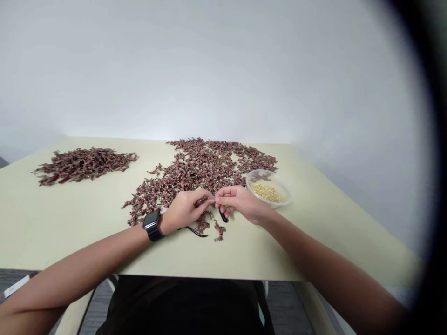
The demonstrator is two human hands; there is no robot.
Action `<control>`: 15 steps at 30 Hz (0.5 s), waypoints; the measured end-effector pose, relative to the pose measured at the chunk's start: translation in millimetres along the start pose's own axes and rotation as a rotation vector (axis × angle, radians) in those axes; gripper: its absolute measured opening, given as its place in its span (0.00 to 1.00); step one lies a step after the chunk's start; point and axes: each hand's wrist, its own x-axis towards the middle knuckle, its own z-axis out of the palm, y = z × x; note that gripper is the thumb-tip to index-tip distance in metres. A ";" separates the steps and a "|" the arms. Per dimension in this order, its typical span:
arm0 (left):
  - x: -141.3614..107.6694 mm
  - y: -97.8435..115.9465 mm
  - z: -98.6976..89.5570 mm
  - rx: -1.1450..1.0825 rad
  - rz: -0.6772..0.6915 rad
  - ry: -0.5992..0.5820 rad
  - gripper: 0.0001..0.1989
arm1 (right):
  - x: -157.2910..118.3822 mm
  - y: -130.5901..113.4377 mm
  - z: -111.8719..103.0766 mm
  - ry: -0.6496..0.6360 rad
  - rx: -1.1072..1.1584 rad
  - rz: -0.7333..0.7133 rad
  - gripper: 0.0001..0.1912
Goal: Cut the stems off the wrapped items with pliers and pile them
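My left hand [190, 207] is closed in a pinch at the near edge of a spread heap of small reddish-brown figure-like pieces [199, 172]. Its fingertips meet those of my right hand [240, 203]; whatever lies between them is too small to make out. From under the curled fingers of my right hand sticks the rounded end of a slim black tool [224, 216]. A thin, curved black strip [197, 232] lies by my left wrist. One loose brown piece [220, 231] rests on the table just below my hands.
Right of my right hand stands a round clear plastic bowl [287, 200] with small golden bits [268, 191] in it. A second pile of brown pieces [85, 165] lies at the left of the pale yellow table [244, 260]. A white wall [209, 70] rises behind.
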 end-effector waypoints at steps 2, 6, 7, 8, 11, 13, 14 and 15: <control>2.4 1.7 1.5 -0.263 -0.199 -0.007 0.11 | 1.5 1.7 0.0 0.104 -0.060 -0.063 0.10; 8.1 -0.1 5.4 -0.911 -0.462 -0.129 0.11 | 2.2 2.4 0.3 0.265 -0.177 -0.227 0.07; 9.0 -0.8 6.2 -0.985 -0.467 -0.151 0.10 | 1.8 2.0 0.9 0.281 -0.205 -0.256 0.07; 9.6 -1.4 6.9 -1.017 -0.459 -0.169 0.10 | 1.2 1.7 1.8 0.292 -0.236 -0.282 0.08; 10.1 -2.7 8.3 -0.990 -0.424 -0.229 0.14 | -1.1 1.5 6.2 0.325 -0.331 -0.352 0.07; 9.8 -3.9 8.6 -0.949 -0.414 -0.261 0.16 | -2.8 1.9 9.7 0.349 -0.382 -0.384 0.06; 9.7 -4.7 8.5 -0.928 -0.408 -0.266 0.17 | -3.6 2.1 11.3 0.357 -0.399 -0.397 0.06; 9.7 -5.6 8.3 -0.909 -0.401 -0.263 0.18 | -4.5 2.0 12.6 0.363 -0.409 -0.410 0.06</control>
